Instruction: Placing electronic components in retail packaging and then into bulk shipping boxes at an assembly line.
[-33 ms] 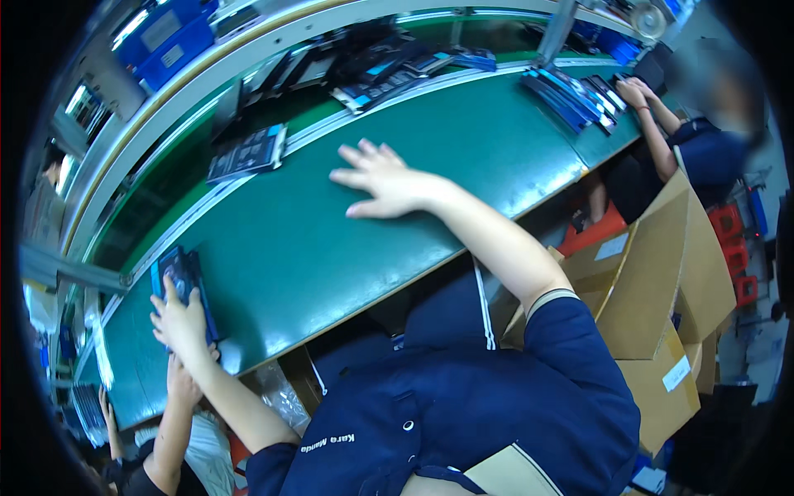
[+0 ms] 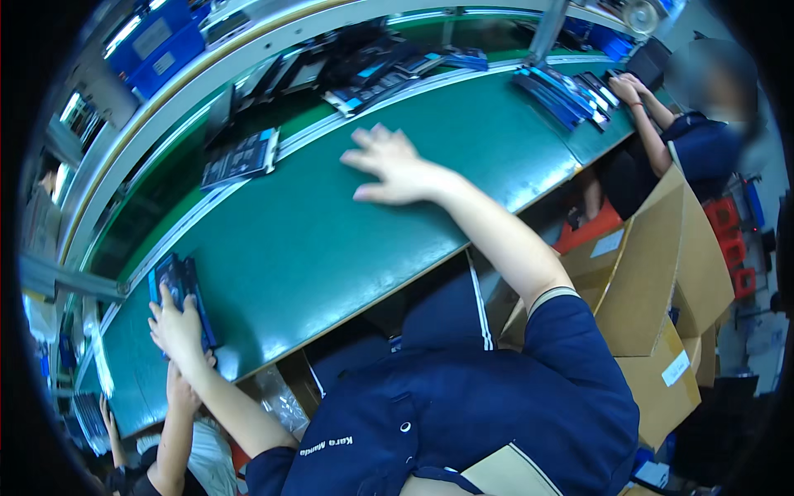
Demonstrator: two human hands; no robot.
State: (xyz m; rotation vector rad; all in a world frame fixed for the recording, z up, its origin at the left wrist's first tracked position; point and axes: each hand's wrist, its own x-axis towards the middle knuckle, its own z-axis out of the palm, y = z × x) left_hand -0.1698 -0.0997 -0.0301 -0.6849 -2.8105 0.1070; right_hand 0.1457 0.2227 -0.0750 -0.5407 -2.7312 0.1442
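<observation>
My left hand (image 2: 177,332) lies with fingers stretched over a few dark flat boxes (image 2: 187,277) with blue edges, at the left end of the green bench (image 2: 306,240). Its fingers do not wrap round them. Just below it, another person's hand (image 2: 184,387) reaches up beside the same boxes. My right hand (image 2: 390,169) is held over the middle of the bench, fingers spread and holding nothing. Whether it touches the surface I cannot tell. To its left, a dark flat box (image 2: 240,159) lies across the metal rail at the bench's far edge.
Beyond the rail lies a heap of dark flat boxes (image 2: 376,78). A row of similar boxes (image 2: 562,95) rests at the far right, near a seated co-worker's hands (image 2: 626,88). A large open carton (image 2: 653,289) stands at my right. A metal post (image 2: 547,33) rises behind the bench.
My right hand has shifted slightly right over the bench. The left hand keeps its place on the boxes. The whole view has moved a little.
</observation>
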